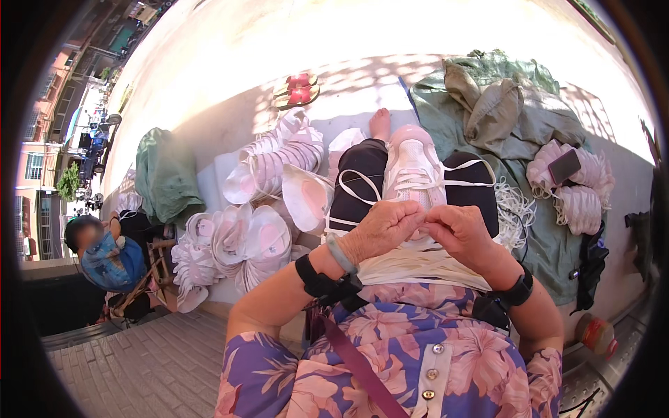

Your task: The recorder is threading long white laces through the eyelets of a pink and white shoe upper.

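Between my knees, toe pointing away, rests a white and pale pink sneaker (411, 159) that is partly laced. A white shoelace (359, 172) loops out from it over both dark trouser legs. My left hand (387, 226) is closed at the sneaker's near end, pinching the shoelace. Opposite it, my right hand (460, 231) pinches too, its fingertips meeting the left ones on the lace; the exact grip is partly hidden. Below both hands, a bundle of loose flat laces (418, 268) lies across my lap.
Stacked white and pink shoe uppers (268, 240) lie to the left, beside a green sack (167, 174). On the right are green cloth (550, 244), tangled laces (514, 212) and a phone (564, 167) on bundled uppers. Red sandals (300, 90) lie ahead. A person (115, 258) sits far left.
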A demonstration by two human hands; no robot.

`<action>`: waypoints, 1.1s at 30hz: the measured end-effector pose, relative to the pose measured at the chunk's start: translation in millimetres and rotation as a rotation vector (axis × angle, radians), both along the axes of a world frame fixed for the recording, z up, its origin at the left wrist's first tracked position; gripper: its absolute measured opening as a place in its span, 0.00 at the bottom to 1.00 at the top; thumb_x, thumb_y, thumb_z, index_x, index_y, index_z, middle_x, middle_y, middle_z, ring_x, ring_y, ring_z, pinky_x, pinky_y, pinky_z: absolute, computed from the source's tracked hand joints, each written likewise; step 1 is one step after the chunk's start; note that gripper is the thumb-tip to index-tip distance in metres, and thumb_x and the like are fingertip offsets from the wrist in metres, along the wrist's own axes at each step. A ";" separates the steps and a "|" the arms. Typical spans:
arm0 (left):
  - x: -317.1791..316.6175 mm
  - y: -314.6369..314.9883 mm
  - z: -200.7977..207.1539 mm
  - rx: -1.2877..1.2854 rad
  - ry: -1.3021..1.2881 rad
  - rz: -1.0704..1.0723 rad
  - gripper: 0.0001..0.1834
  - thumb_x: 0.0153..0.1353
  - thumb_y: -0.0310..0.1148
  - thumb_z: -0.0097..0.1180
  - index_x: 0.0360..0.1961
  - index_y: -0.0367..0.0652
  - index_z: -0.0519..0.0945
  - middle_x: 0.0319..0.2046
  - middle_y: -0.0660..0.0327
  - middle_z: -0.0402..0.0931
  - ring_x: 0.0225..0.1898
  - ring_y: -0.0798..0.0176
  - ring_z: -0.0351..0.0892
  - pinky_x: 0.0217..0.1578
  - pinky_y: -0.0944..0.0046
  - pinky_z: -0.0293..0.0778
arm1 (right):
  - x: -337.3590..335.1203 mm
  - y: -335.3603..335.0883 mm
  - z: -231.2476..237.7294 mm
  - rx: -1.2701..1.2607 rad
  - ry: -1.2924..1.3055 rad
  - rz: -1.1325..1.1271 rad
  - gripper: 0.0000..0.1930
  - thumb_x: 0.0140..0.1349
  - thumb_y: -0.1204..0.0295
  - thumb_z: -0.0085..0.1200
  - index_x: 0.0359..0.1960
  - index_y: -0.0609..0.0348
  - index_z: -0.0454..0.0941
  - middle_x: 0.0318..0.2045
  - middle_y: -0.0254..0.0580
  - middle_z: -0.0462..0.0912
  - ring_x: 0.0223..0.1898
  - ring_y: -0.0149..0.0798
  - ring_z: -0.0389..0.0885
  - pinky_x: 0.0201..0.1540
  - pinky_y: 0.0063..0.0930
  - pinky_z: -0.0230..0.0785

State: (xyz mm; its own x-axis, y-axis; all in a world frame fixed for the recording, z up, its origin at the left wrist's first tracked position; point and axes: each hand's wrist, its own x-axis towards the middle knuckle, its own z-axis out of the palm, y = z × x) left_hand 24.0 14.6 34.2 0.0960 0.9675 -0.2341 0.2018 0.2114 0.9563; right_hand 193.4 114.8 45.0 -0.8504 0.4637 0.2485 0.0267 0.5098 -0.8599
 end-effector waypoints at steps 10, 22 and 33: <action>-1.1 -6.5 -7.8 -0.112 -0.084 -0.028 0.09 0.64 0.31 0.50 0.38 0.36 0.76 0.27 0.71 0.73 0.27 0.80 0.69 0.29 0.76 0.69 | 0.8 1.6 -16.6 -0.115 -0.037 0.069 0.04 0.57 0.79 0.49 0.34 0.60 0.71 0.19 0.51 0.74 0.23 0.54 0.76 0.24 0.35 0.67; 10.2 -8.0 -6.9 0.373 0.496 0.076 0.04 0.51 0.27 0.57 0.28 0.37 0.77 0.24 0.58 0.74 0.27 0.62 0.76 0.28 0.65 0.70 | -1.2 5.9 -25.9 -0.028 -0.038 -0.001 0.05 0.54 0.78 0.51 0.32 0.59 0.71 0.20 0.49 0.74 0.23 0.52 0.76 0.25 0.35 0.66; 3.7 12.2 -26.8 0.621 1.044 0.152 0.05 0.44 0.27 0.56 0.25 0.38 0.77 0.48 0.50 0.69 0.52 0.44 0.65 0.49 0.45 0.60 | -3.9 13.8 -39.9 0.524 -0.031 -0.134 0.11 0.44 0.75 0.58 0.31 0.56 0.73 0.45 0.44 0.70 0.52 0.49 0.66 0.49 0.42 0.59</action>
State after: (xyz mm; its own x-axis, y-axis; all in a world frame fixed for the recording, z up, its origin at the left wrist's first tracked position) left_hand 27.7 26.8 7.4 0.0149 0.9274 0.3739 0.9454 -0.1349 0.2968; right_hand 189.5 128.6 5.1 -0.8028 0.3898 0.4513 0.1425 0.8603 -0.4895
